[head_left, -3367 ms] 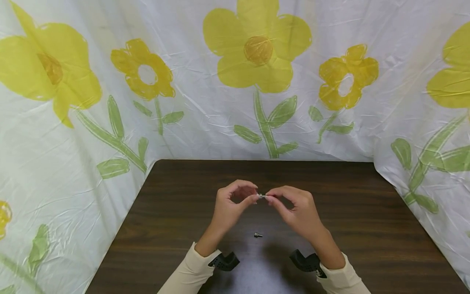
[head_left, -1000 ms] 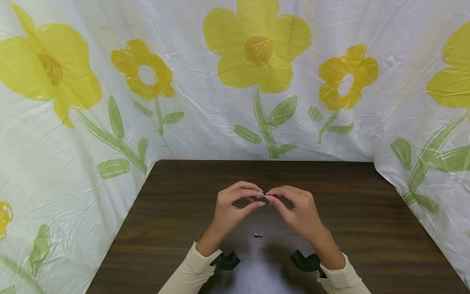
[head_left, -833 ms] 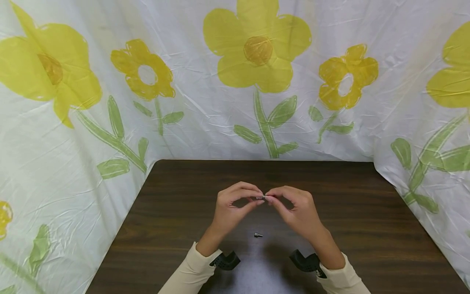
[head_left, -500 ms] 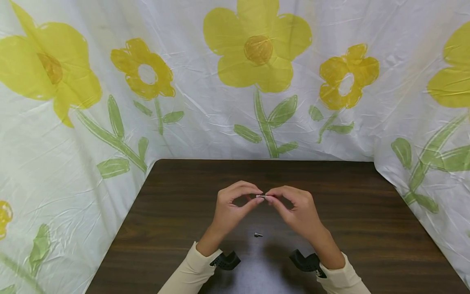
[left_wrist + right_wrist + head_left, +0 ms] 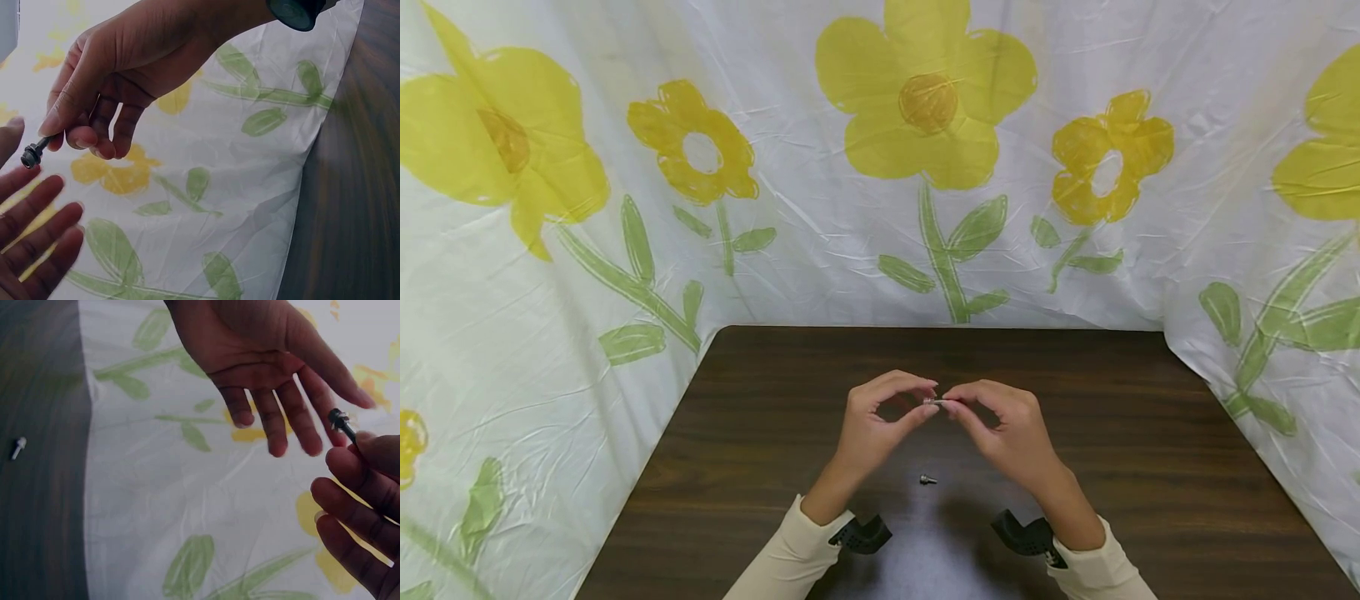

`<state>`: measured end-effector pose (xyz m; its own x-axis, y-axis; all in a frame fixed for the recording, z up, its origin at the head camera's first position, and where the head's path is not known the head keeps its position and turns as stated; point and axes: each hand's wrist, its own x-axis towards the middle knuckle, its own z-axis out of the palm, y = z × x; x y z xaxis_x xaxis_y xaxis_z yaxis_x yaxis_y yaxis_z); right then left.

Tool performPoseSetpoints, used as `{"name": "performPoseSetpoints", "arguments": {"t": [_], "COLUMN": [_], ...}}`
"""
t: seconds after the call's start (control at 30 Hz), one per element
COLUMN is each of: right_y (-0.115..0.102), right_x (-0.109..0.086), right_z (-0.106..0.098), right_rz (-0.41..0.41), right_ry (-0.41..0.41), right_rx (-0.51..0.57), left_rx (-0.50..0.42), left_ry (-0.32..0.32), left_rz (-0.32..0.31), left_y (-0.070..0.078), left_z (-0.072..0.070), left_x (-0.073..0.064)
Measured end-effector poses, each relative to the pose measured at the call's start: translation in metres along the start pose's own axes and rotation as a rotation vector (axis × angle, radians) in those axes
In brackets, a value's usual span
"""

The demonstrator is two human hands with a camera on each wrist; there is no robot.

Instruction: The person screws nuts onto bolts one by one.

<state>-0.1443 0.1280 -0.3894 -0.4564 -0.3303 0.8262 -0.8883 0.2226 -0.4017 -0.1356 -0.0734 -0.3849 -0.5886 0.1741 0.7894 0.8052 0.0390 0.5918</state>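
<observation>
A small metal bolt [image 5: 339, 419] with a ring, either a nut or a washer, near its head is held up above the table. My right hand [image 5: 1000, 412] pinches its shank between thumb and fingers, head pointing to the left. Around that head, my left hand [image 5: 876, 412] has its thumb and index finger spread apart. In the right wrist view the left fingers [image 5: 275, 434] are extended; whether one touches the bolt I cannot tell. Another short bolt [image 5: 928, 480] lies on the dark wooden table below the hands.
The dark table [image 5: 760, 467] has a white curtain [image 5: 790, 275] with yellow flowers behind it and along its sides. Black wrist cameras [image 5: 863, 533] sit at the cream sleeves [image 5: 786, 550].
The left fingertips moved from gripping the bolt's head, through several small turning touches, to spread apart around it. The right hand stays nearly still. The bolt on the table has not moved.
</observation>
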Motion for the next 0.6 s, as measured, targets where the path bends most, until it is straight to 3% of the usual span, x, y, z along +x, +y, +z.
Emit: {"name": "performPoseSetpoints", "arguments": {"t": [0.17,0.27,0.6], "right_y": [0.000,0.000,0.000], "right_x": [0.001,0.001,-0.001], "right_z": [-0.001,-0.001,0.000], "right_rz": [-0.015,-0.005,0.013], "right_ry": [0.018,0.012,0.003], "right_rx": [-0.010,-0.004,0.019], "left_rx": [-0.015,-0.016,0.005], "left_ry": [0.002,0.000,0.006], "left_rz": [0.101,0.131,0.090], "left_y": [-0.021,-0.030,-0.029], "left_z": [0.001,0.001,0.001], "left_x": [-0.007,-0.010,-0.011]}}
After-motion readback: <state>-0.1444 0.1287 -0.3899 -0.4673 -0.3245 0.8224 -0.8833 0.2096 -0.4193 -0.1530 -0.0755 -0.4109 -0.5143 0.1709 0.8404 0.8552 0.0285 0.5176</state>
